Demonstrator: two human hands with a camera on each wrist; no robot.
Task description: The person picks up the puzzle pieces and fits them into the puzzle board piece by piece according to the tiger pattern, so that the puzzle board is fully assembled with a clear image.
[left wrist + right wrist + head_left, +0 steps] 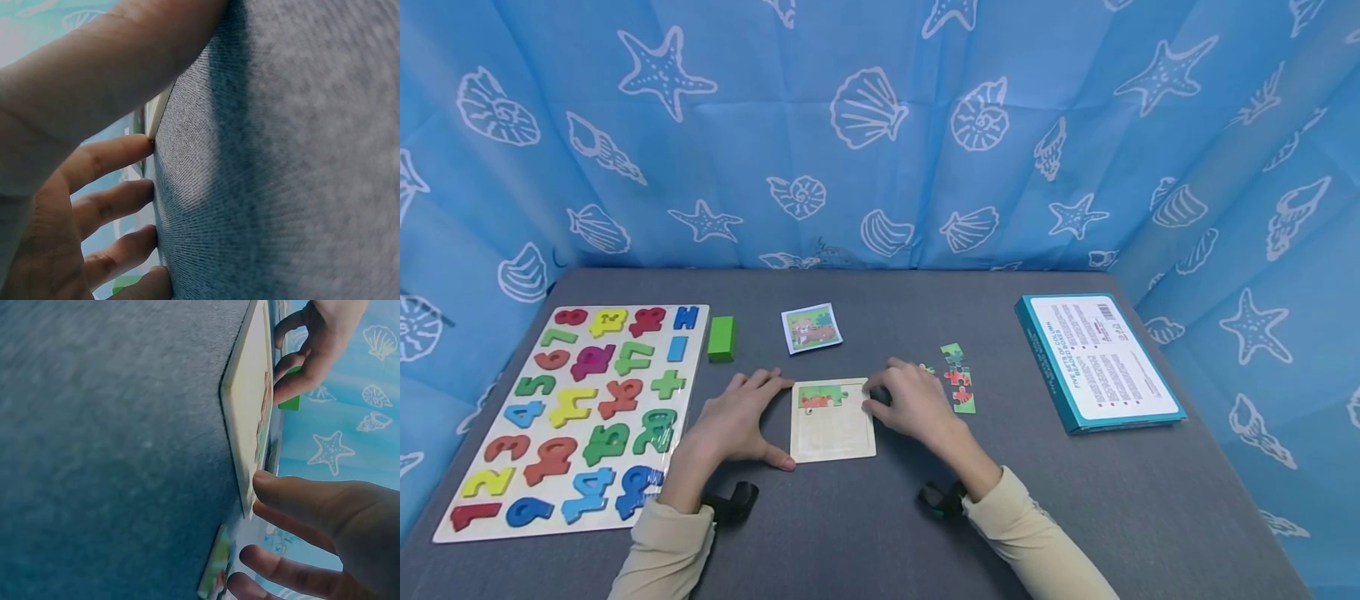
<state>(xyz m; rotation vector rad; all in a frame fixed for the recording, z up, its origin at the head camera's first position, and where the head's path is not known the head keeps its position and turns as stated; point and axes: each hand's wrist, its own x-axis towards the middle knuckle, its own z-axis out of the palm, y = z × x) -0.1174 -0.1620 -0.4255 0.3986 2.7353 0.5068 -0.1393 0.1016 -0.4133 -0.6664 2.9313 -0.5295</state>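
Observation:
A shallow wooden puzzle tray point(833, 433) lies flat on the grey table. Joined jigsaw pieces point(822, 396), green and red, fill part of its upper left. My left hand point(733, 423) spans the tray's left side, index fingertip at the upper corner and thumb at the lower one, the other fingers spread on the table. At the upper right corner, my right hand point(913, 400) touches the tray with thumb and index finger; no piece shows between them. More loose jigsaw pieces point(957, 377) lie right of that hand, one partly hidden behind it.
Above the tray lies a small picture card point(812, 327), beside a green block point(722, 338). A number puzzle board point(568, 400) takes up the table's left side. On the right lies a teal and white box point(1097, 362). A blue shell-patterned curtain point(880, 192) hangs behind.

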